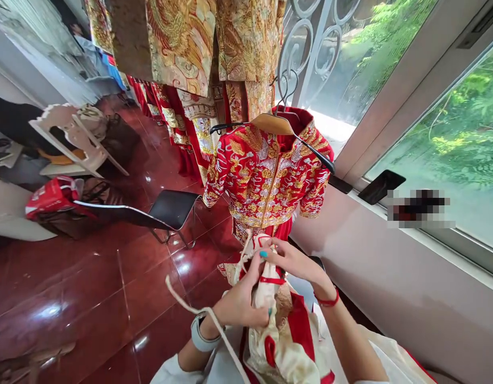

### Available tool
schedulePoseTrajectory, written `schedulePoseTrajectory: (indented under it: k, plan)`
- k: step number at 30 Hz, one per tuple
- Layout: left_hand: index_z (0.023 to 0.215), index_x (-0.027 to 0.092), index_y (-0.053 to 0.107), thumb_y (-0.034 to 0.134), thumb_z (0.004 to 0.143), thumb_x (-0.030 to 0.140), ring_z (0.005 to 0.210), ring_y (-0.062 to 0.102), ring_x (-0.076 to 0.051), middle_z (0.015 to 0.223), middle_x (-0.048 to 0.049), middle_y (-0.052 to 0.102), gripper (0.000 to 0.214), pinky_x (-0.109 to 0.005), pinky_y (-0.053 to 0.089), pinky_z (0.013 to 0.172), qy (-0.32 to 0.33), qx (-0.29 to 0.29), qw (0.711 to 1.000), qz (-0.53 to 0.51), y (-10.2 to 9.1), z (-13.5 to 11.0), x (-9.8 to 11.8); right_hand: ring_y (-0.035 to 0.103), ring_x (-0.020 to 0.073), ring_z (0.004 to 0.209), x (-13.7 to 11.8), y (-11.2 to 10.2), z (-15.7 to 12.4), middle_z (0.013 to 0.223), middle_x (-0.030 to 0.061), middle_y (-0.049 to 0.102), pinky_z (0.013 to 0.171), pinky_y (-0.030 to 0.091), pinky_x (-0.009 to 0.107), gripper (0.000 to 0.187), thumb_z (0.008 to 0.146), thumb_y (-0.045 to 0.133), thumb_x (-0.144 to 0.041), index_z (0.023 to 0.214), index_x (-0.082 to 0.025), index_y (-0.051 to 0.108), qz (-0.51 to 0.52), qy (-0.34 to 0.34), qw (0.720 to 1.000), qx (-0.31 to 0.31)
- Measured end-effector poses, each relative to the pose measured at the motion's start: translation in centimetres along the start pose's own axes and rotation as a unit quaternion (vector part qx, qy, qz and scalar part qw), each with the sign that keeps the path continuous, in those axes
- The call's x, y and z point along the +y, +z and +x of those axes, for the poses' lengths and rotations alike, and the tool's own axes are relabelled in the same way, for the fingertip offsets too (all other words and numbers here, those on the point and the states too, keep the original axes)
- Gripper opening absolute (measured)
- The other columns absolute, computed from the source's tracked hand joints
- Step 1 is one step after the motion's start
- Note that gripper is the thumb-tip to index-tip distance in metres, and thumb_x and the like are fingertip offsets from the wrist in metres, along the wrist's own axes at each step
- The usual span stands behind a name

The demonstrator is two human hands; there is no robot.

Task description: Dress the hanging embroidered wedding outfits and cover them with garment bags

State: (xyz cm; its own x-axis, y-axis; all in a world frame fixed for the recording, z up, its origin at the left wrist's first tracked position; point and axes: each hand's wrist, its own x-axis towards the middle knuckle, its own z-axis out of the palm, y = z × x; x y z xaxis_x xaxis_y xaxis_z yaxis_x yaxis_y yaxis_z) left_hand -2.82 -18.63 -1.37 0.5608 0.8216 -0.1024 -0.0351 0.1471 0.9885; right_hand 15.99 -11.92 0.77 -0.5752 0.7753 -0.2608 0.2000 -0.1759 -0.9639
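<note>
A cream satin garment (296,365) with red trim and red panels lies bunched over my lap. My left hand (244,298) grips its gathered edge, thumb pressed on the fabric. My right hand (292,260) pinches the upper end of the same cloth, its fingertips close to my left fingers. What lies directly under the fingertips is partly hidden. A pale cord (186,305) loops out to the left and passes over my left wrist. Just beyond my hands hangs a red jacket (266,184) with gold and silver embroidery, with a hanger (272,124) at its collar.
Gold embroidered garments (182,42) hang behind the jacket. A black chair (176,208) stands to the left on the red tiled floor (86,298), near a red bag (50,197) and a white chair (66,133). Along the right runs a window ledge (430,234) holding a black object (381,186).
</note>
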Motion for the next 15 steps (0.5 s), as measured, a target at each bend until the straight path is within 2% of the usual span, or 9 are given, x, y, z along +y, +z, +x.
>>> schedulePoseTrajectory:
  k: [3,5,7,10,11,13,15]
  plan:
    - [0.160,0.024,0.017,0.083,0.064,0.052,0.151,0.028,-0.037,0.161,-0.0153,0.035,0.120,-0.049,0.023,0.124,0.005,-0.002,0.999,-0.043,0.5,0.3,-0.1,0.042,0.0091,0.058,0.3,-0.1,1.7,0.068,-0.0065,0.048,0.054,0.034,0.022,0.040,0.078,0.075,-0.051,0.084,-0.022,0.049,0.079,-0.002,0.994,-0.070]
    - [0.157,0.025,0.028,0.087,0.060,0.057,0.149,0.031,-0.038,0.160,-0.0156,0.035,0.117,-0.048,0.024,0.124,0.022,0.016,0.996,-0.081,0.1,0.7,-0.5,0.046,0.0087,0.061,0.9,-0.3,2.5,0.071,-0.0061,0.052,0.057,0.036,0.021,0.039,0.075,0.078,-0.043,0.086,-0.021,0.049,0.148,-0.018,0.987,-0.067]
    - [0.156,0.028,0.028,0.085,0.063,0.060,0.146,0.037,-0.036,0.157,-0.0153,0.040,0.114,-0.047,0.029,0.121,0.040,0.044,0.990,-0.127,-0.8,1.0,-1.2,0.047,0.0083,0.062,1.3,-0.7,3.1,0.072,-0.0063,0.053,0.059,0.038,0.020,0.036,0.071,0.080,-0.034,0.087,-0.021,0.051,0.185,-0.027,0.982,-0.040]
    - [0.159,0.033,0.011,0.078,0.075,0.056,0.132,0.053,-0.030,0.143,-0.0140,0.052,0.110,-0.044,0.037,0.113,0.065,0.122,0.970,-0.198,-2.5,0.5,-2.8,0.047,0.0081,0.060,1.1,-2.0,3.7,0.070,-0.0071,0.052,0.057,0.038,0.019,0.032,0.067,0.077,-0.024,0.086,-0.022,0.052,0.222,-0.026,0.974,0.027]
    - [0.158,0.032,0.010,0.076,0.078,0.054,0.123,0.058,-0.028,0.135,-0.0124,0.058,0.106,-0.042,0.040,0.109,0.059,0.141,0.967,-0.204,-3.0,0.2,-3.5,0.047,0.0082,0.059,0.8,-2.6,3.8,0.070,-0.0070,0.053,0.056,0.038,0.019,0.031,0.066,0.076,-0.022,0.085,-0.023,0.052,0.232,-0.025,0.971,0.052]
    - [0.153,0.029,0.024,0.072,0.082,0.052,0.103,0.063,-0.022,0.117,-0.0077,0.064,0.089,-0.036,0.045,0.097,0.014,0.135,0.976,-0.168,-3.8,-0.6,-5.5,0.049,0.0090,0.059,0.0,-3.7,4.0,0.072,-0.0061,0.056,0.055,0.040,0.019,0.029,0.066,0.074,-0.020,0.087,-0.023,0.053,0.246,-0.025,0.964,0.094]
    - [0.140,0.025,0.042,0.068,0.083,0.052,0.085,0.059,-0.018,0.098,-0.0022,0.064,0.068,-0.031,0.046,0.083,-0.055,0.099,0.989,-0.092,-4.5,-1.3,-8.0,0.051,0.0099,0.059,-1.2,-4.7,4.2,0.073,-0.0054,0.058,0.055,0.041,0.020,0.031,0.066,0.073,-0.019,0.090,-0.024,0.055,0.255,-0.026,0.958,0.126]
